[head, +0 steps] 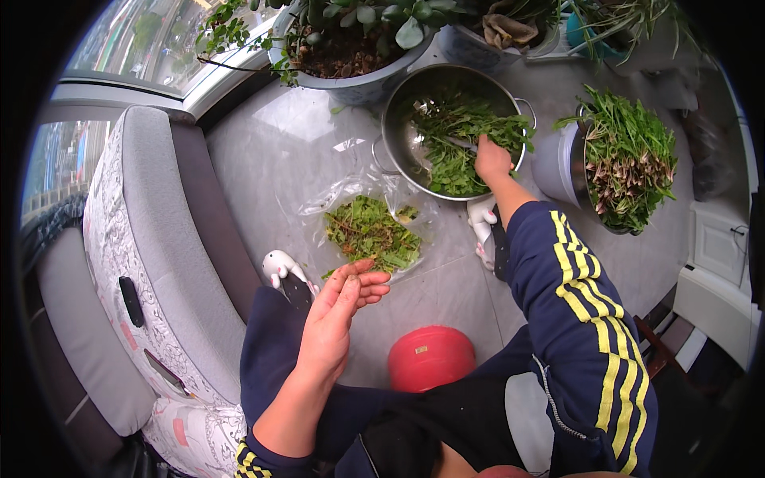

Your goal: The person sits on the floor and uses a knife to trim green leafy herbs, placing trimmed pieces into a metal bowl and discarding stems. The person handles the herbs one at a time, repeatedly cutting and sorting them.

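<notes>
My right hand (493, 160) reaches into a large two-handled steel basin (391, 156) of leafy greens (459, 170). It is closed around a knife (461, 143), whose pale blade points left over the leaves; the fingers partly hide the handle. My left hand (349, 293) is held in the air, its fingers slightly curled and soiled, with nothing in it. Just beyond its fingertips, an open clear plastic bag (312, 206) on the floor holds loose green and yellowish leaves (373, 230). To the right of the basin, a heap of greens with pinkish roots (630, 161) lies on a dark-rimmed round container (578, 161).
A red plastic tub (431, 358) sits on the tiled floor between my legs. Large potted plants (358, 83) line the far side. A grey cushioned sofa (173, 239) runs along the left, with a black remote control (131, 301) on it. My slippers flank the bag.
</notes>
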Demonstrator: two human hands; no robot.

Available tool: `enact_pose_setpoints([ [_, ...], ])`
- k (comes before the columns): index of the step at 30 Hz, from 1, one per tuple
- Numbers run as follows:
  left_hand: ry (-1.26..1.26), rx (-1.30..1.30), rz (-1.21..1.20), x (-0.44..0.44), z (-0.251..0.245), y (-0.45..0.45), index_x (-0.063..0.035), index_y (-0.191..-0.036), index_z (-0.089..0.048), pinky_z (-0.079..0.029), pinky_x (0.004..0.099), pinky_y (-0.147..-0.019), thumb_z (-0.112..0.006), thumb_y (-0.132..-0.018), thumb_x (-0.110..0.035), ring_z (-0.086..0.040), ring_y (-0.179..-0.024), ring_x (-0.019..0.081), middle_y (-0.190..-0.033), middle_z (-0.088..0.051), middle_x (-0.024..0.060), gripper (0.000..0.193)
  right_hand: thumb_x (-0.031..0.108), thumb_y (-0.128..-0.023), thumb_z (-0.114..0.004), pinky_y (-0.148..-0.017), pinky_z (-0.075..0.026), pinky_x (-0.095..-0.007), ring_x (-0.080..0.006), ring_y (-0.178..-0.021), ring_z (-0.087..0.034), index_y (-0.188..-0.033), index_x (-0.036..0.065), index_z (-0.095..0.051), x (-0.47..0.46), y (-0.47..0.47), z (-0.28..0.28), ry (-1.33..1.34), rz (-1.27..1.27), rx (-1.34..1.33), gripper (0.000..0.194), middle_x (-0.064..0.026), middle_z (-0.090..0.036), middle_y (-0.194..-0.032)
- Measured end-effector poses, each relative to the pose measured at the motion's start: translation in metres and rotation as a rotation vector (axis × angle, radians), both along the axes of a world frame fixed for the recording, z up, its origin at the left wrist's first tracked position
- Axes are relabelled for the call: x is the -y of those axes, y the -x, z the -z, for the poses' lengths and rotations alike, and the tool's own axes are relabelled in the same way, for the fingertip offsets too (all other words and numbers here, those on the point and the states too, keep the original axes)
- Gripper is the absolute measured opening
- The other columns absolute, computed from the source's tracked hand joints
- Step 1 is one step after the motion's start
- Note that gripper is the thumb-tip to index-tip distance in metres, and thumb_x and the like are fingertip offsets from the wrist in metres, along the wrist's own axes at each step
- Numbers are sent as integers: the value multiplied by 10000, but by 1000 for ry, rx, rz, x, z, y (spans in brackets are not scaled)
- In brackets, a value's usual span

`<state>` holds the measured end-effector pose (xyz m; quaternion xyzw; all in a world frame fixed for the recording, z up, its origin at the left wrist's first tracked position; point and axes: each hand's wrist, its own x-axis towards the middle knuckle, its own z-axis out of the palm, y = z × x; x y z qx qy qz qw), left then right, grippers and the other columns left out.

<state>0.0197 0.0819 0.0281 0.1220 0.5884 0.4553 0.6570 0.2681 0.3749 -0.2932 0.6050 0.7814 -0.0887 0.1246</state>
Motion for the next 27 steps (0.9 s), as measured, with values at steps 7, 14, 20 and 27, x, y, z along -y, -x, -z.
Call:
enact_pose_setpoints([
  [7, -16, -20, -1, -3, -4, -5, 61, -1369, -432, -448, 341, -998, -412, -1068, -292, -612, -1100, 207, -1213, -630, 154, 464, 102, -777, -605, -770, -523, -416, -321, -907, -676, -1015, 30, -663, -92, -1, -53, 348, 25, -335, 256, -164, -707, -956],
  [14, -64, -11, -10, 1, -10, -15, 33, -1329, -492, -447, 309, -965, -450, -1058, -303, -603, -1059, 163, -1161, -649, 116, 433, 128, -848, -625, -566, -560, -312, -139, -667, -664, -924, 42, -625, -103, -3, -196, 980, 315, -795, 115, -37, -661, -791],
  [20, -85, -42, 16, 1, -12, -15, 70, -1362, -442, -466, 322, -978, -417, -1070, -281, -620, -1081, 197, -1197, -641, 159, 457, 263, -802, -676, -515, -518, -403, -238, -657, -681, -912, 28, -690, -100, -24, -148, 634, 165, -609, 260, -134, -690, -787],
  [27, -57, -21, -13, 2, -9, -13, 39, -1329, -487, -445, 313, -966, -447, -1059, -299, -602, -1061, 171, -1168, -646, 126, 435, 261, -819, -642, -856, -523, -437, -350, -1000, -671, -1039, 93, -716, -79, -55, -88, 106, 85, -261, 286, -160, -715, -1030],
])
